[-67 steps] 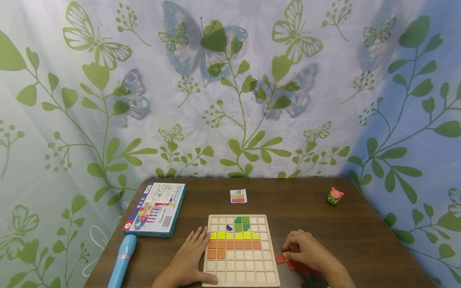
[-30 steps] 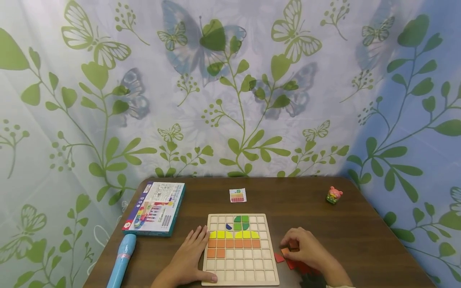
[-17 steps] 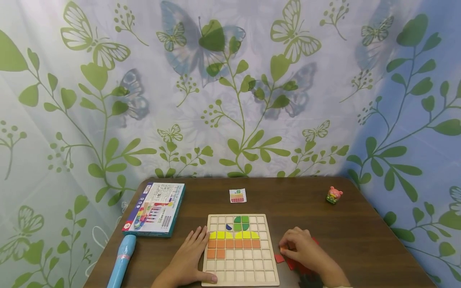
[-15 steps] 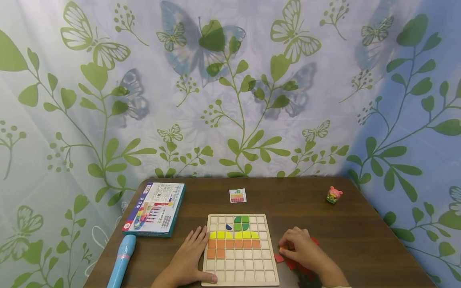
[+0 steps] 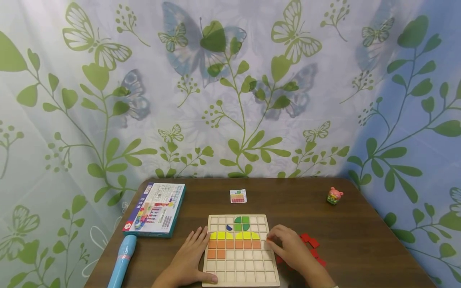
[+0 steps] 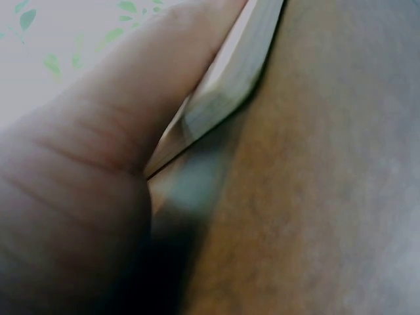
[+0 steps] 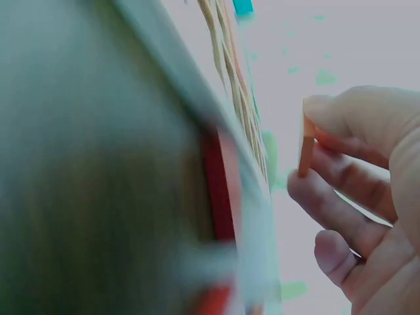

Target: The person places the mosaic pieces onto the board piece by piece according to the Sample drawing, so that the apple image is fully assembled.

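A wooden grid board [image 5: 239, 276] lies on the table, with green tiles [image 5: 245, 219], a dark blue piece [image 5: 229, 227], a yellow row [image 5: 221, 235] and orange square tiles [image 5: 229, 245] in its cells. My left hand [image 5: 187, 256] rests along its left side, fingers stretched out and thumb on the front left corner. Between thumb and fingers, my right hand [image 5: 291, 249] pinches an orange square tile [image 7: 306, 144] by the board's right edge. The right wrist view shows that tile upright, edge-on. Red tiles [image 5: 314, 243] lie loose beside the right hand, some hidden under it.
A small pattern card [image 5: 238, 196] lies behind the board. To the left are a flat printed box [image 5: 155, 210] and a light blue microphone-shaped toy [image 5: 124, 256]. A pink animal figurine [image 5: 334, 196] stands at the back right of the brown table [image 5: 288, 196].
My right hand has gone from the loose tiles leftward to the board's right edge, carrying an orange tile. More red tiles now show behind it. The left hand has stayed put.
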### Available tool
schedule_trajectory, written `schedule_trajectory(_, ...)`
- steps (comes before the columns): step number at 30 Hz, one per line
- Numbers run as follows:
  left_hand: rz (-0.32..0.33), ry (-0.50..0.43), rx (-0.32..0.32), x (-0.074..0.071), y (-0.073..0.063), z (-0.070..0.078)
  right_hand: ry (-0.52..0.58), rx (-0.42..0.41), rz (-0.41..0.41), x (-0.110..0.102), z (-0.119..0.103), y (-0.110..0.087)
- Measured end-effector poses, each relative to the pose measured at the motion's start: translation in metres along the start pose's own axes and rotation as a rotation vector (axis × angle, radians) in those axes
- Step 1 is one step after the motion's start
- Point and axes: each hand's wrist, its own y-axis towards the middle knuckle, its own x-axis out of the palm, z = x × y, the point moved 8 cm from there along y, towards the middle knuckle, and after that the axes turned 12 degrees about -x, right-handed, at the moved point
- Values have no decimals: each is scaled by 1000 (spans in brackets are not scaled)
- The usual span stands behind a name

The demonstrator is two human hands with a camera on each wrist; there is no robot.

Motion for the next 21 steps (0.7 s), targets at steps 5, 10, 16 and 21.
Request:
schedule_trajectory(5,11,-2,4,0,0,-1,-23,-109,3,21,-29,20)
schedule_trajectory(10,24,5,4,0,-1,-2,-6,-188,-1,41,-54,38)
schedule_trajectory(16,23,2,3,1,-1,-2,11,-211,-34,66,-74,53)
schedule_trajectory(21,18,17,2,2,-1,-2,-11,-159,-68,81,-79,58)
